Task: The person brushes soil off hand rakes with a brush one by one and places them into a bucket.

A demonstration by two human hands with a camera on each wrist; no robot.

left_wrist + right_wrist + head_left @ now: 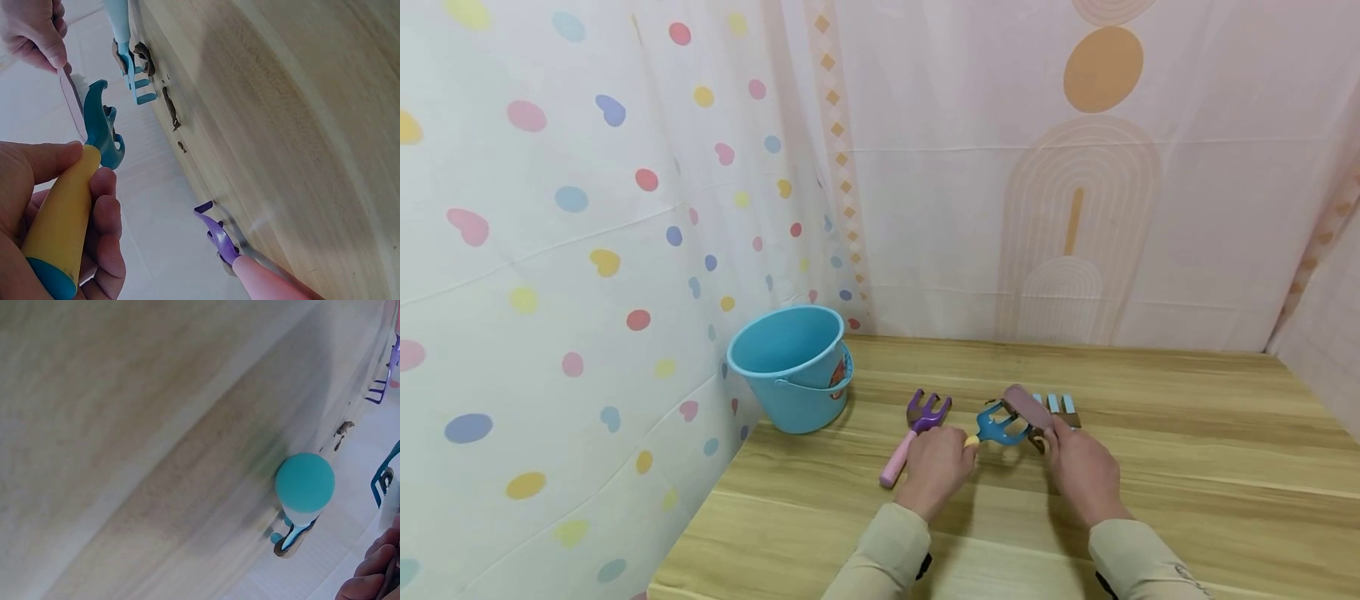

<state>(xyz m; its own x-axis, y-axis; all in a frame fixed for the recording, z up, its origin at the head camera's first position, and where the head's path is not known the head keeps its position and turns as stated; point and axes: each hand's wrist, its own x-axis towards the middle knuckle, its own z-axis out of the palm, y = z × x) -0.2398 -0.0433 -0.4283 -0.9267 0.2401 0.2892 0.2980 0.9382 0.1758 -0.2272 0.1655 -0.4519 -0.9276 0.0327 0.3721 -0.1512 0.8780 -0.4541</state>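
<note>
My left hand (936, 467) grips the yellow handle (62, 219) of a small garden hand rake with a blue head (997, 428), held above the table. Brown dirt shows between its tines. In my right hand (1084, 471) is a brush with a flat pinkish-brown back (1028, 408); pale bristles (80, 86) face the blue head, close beside it. Whether they touch is hard to tell. A purple hand rake (897, 460) with a pink handle lies by my left hand. Near my right hand lies a light-blue rake (1054, 404), dirt on its head, partly hidden in the head view.
A light-blue bucket (805, 408) stands upright at the table's left, its handle hanging down at the side. Dark crumbs of dirt (170, 107) lie on the wooden table (1210, 433). Patterned curtains (925, 208) hang behind and to the left.
</note>
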